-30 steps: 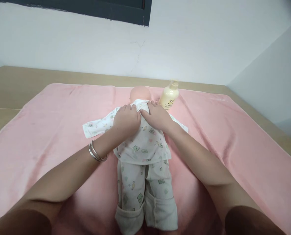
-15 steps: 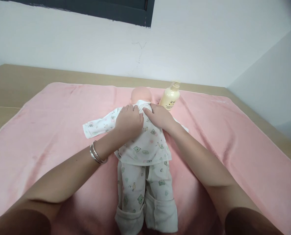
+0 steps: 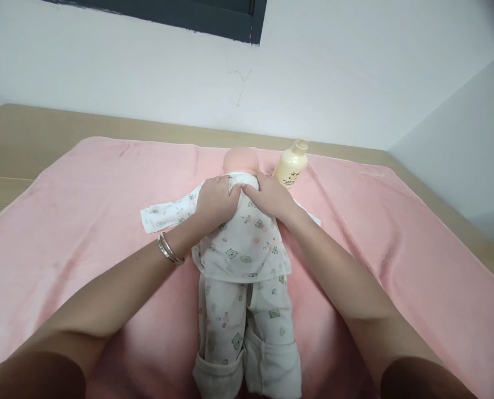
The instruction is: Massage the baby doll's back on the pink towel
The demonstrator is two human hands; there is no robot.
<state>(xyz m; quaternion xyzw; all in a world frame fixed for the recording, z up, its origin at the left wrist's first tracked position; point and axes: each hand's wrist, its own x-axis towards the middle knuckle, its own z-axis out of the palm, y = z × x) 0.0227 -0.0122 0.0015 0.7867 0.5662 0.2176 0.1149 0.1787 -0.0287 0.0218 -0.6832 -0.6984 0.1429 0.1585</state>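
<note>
A baby doll in a white long-sleeved top (image 3: 247,249) with small animal prints lies lengthwise in front of me. Its bald head (image 3: 240,160) is at the far end, no face showing. Matching trousers (image 3: 225,316) with folded cuffs cover the legs. On the doll's left-side shoulder, my left hand (image 3: 217,202) curls its fingers over the top. My right hand (image 3: 274,195) grips the other shoulder the same way. Both thumbs lie on the cloth below the collar, tips almost meeting. The fingertips are partly hidden. One sleeve (image 3: 166,215) stretches out flat to the left.
A pale yellow pump bottle (image 3: 292,165) stands just beyond my right hand. Under the doll spreads a pink blanket (image 3: 105,221) with some creases, on a wooden-coloured table (image 3: 42,124). A white wall (image 3: 334,77) rises behind, with a dark frame (image 3: 213,19) above.
My left hand has loosened the bunched collar cloth and now lies around the shoulder, thumb towards the middle. The collar is smoother. My right hand has stayed nearly in place.
</note>
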